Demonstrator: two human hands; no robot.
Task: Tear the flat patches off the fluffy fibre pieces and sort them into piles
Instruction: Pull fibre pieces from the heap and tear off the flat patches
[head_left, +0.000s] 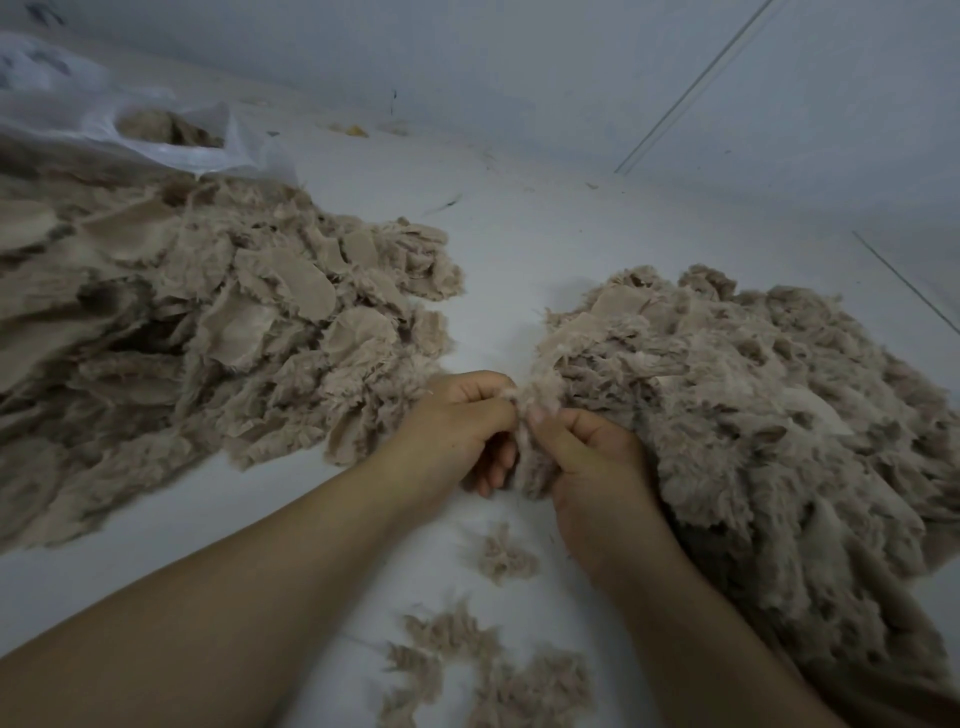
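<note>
Both hands met at the middle of the view over a pale floor, pinching one fluffy fibre piece between them. The left hand had its fingers curled and its thumb pressed onto the top edge of the piece, while the right hand gripped the same piece just beside it, thumb tip up against the left fingers. The piece hung down between the two palms, its lower tuft near the floor. Touching the right hand lay a large heap of fluffy taupe pieces, spreading toward the right edge. Well apart on the left lay a second, wider pile in which many smooth flat patches showed among the fluff. Small loose tufts sat on the floor below the hands, with more scraps near the forearms. At the upper left a translucent plastic bag lay open with more taupe material inside.
</note>
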